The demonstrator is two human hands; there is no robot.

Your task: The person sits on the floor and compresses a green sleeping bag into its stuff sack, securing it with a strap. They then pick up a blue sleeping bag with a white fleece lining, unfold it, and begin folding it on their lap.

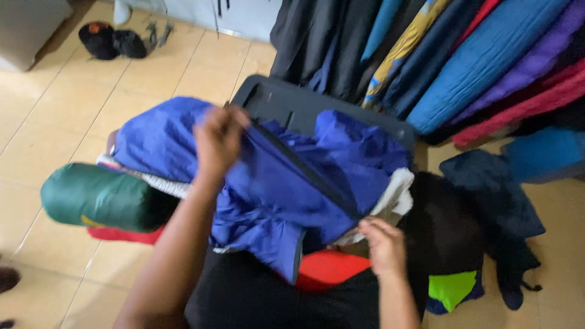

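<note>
Two hands are in view, both the wearer's own. One blue jacket [274, 176] lies bunched across a pile of clothing, its dark zip running diagonally from upper left to lower right. The left hand [218, 141] has its fingers closed in a pinch on the jacket's upper edge beside the zip. The right hand [384, 244] sits at the jacket's lower right corner, fingers curled at the fabric edge next to a white fleecy lining [396, 198]; motion blur prevents confirming whether it actually has hold.

One dark plastic bin [286, 100] stands behind the jacket, its rim partly covered by it. One rolled green bundle [97, 198] lies to the left, over a red item [122, 234]. One orange-red garment [329, 268] and one patch of neon green fabric [451, 287] show below the jacket.

The floor [55, 116] is pale beige tile. A row of hanging garments [463, 55], blue, purple, red, yellow and dark, fills the upper right. One dark garment [506, 207] lies on the tiles to the right. A pair of dark shoes [113, 41] rests at the upper left.
</note>
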